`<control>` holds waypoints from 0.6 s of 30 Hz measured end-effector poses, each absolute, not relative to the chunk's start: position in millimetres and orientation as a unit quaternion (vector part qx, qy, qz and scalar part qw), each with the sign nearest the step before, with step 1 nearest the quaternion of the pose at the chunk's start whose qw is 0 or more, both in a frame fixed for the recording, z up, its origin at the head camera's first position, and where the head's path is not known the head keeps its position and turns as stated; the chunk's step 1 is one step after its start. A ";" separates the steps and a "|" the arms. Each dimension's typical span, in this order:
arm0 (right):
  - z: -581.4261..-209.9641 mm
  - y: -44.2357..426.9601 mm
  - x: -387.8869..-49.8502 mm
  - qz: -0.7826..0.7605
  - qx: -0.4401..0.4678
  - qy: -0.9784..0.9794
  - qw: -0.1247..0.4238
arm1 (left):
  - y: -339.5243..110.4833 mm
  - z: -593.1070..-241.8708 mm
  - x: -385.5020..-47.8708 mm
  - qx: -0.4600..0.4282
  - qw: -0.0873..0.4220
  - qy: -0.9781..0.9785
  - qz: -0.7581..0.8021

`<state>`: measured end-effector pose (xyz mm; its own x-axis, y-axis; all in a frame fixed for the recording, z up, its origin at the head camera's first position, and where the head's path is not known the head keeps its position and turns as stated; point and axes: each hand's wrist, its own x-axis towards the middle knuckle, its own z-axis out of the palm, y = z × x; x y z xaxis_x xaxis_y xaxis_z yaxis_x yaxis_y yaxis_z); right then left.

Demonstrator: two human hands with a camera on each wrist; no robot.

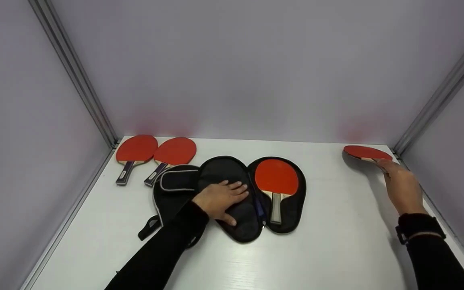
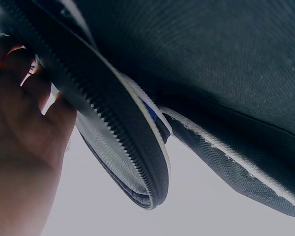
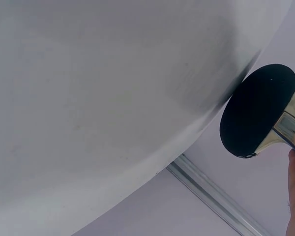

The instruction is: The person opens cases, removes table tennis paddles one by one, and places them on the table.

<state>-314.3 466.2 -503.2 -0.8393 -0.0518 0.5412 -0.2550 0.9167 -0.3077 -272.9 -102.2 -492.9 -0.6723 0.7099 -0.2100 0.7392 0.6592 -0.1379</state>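
My left hand (image 1: 220,200) rests with spread fingers on one half of an unzipped black paddle case (image 1: 236,225). Its zipper edge (image 2: 108,118) passes beside the fingers in the left wrist view. In the case's other half lies a red table tennis paddle (image 1: 276,177), handle toward me. At the far right, my right hand (image 1: 403,189) grips another table tennis paddle (image 1: 367,152) by the handle, tilted above the table with its red face up. The right wrist view shows that paddle's black underside (image 3: 258,110).
Two more red paddles (image 1: 137,148) lie at the back left. A second black case (image 1: 167,201) with pale piping and a strap (image 1: 149,228) sits under my left forearm. The white table (image 1: 328,241) is bounded by pale walls (image 1: 232,72) at the back and sides.
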 end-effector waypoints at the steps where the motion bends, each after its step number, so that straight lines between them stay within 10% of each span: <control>1: -503.8 466.3 -314.8 0.184 0.079 -0.941 0.271 | -102.1 -493.1 -273.2 0.399 0.070 0.908 -0.105; 18: -506.3 469.8 -325.9 0.146 0.091 -0.954 0.247 | -102.7 -497.1 -278.6 0.396 0.085 0.910 -0.090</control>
<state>-325.9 469.8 -506.3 -0.8613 -0.1008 0.4980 -0.2453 0.9408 -0.2340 -278.6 -102.7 -497.1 -0.6715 0.7058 -0.2255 0.7363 0.6697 -0.0965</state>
